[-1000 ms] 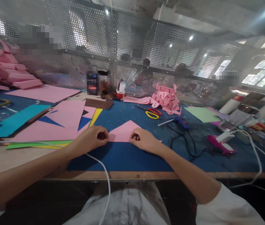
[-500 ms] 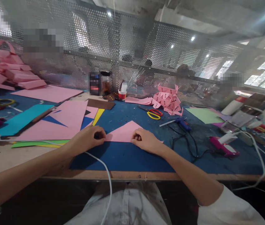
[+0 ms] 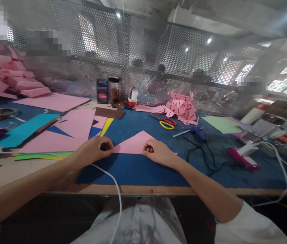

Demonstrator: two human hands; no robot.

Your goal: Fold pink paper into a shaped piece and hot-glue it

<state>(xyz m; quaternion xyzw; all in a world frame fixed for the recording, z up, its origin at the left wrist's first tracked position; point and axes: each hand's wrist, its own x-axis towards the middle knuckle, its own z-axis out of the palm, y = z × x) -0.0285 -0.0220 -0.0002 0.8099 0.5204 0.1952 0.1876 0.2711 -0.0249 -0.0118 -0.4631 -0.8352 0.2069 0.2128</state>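
Note:
A pink sheet of paper, folded into a triangle with its peak pointing away from me, lies on the blue work mat. At its left corner the fingertips of my left hand are pinched on the paper. My right hand, fingers curled in, presses on the fold edge right of the middle and covers part of that side; a thin pink tip shows beyond it. Left of my left hand lies a larger pink sheet with cut-out openings, over blue and yellow paper.
Scissors and a blue glue gun with a black cord lie beyond my right hand. A white cable hangs over the table edge. Cut pink strips stand by the mesh screen. Pink pieces are heaped far left.
My left hand has shifted very slightly left along the pink paper's edge. The right hand and the folded paper stay nearly still.

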